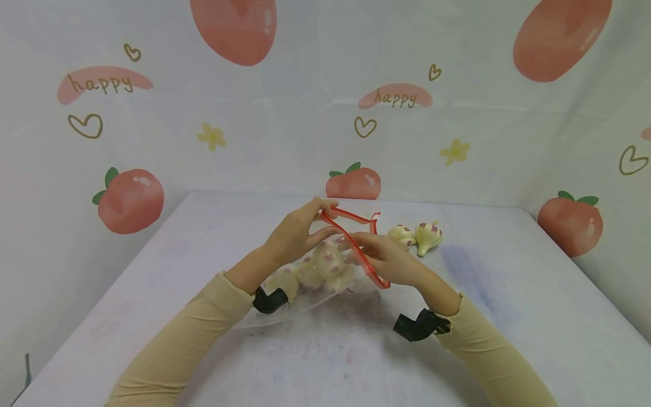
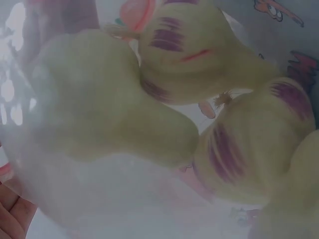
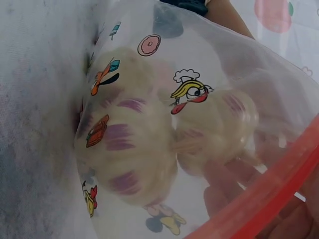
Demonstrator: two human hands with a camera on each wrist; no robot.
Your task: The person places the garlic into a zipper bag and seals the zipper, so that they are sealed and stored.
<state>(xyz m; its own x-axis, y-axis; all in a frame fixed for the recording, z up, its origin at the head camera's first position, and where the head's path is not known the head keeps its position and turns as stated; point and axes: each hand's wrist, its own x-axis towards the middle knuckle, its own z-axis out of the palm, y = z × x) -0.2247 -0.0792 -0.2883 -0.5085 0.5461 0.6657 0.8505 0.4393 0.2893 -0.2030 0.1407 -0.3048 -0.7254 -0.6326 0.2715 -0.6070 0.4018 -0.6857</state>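
Here, left fingers [image 1: 325, 204] pinch the bag [image 1: 363, 261]; right fingers [image 3: 219, 193] (grip unclear) sit beside garlic [image 3: 219, 127].

One worktop [image 1: 346, 356], one bag [image 1: 363, 260]. Two loose bulbs [image 1: 428, 237] lie on the worktop; at least four bagged bulbs [image 1: 329, 257], the overlap hiding an exact count. One left grip [image 1: 300, 229], one right grip [image 1: 389, 257], two sleeves [image 1: 208, 302], two black wrist pieces [image 1: 270, 301]. One backdrop [image 1: 305, 124] shows five red fruits [image 1: 131, 200], five hearts [image 1: 85, 125], two flowers [image 1: 211, 137].
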